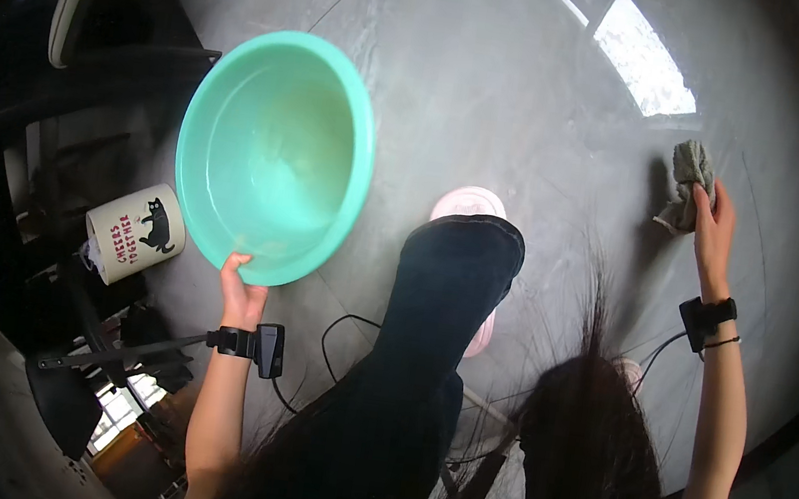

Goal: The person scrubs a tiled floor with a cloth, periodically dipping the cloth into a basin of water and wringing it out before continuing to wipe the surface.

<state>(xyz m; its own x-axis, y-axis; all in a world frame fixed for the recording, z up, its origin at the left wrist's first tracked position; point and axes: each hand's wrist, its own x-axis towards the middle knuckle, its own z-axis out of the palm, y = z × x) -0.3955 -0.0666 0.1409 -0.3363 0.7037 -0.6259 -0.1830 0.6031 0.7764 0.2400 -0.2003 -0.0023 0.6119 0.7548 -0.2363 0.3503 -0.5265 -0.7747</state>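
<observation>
Basin left, cloth right, both hands busy!

Far left, dark furniture (137, 23) sinks into shadow, its shapes hard to make out. Here's a pale bin (134, 233) with a black cat, near the green basin (265, 156). The left hand (241, 301) grips the basin's near rim, thumb on top, fingers hidden; the underside is out of sight. Trousers (445, 286) cover part of a pink slipper (470, 199). Open grey floor (535, 136) stretches across to a grey cloth (689, 172), pinched in the right hand (715, 231)!
</observation>
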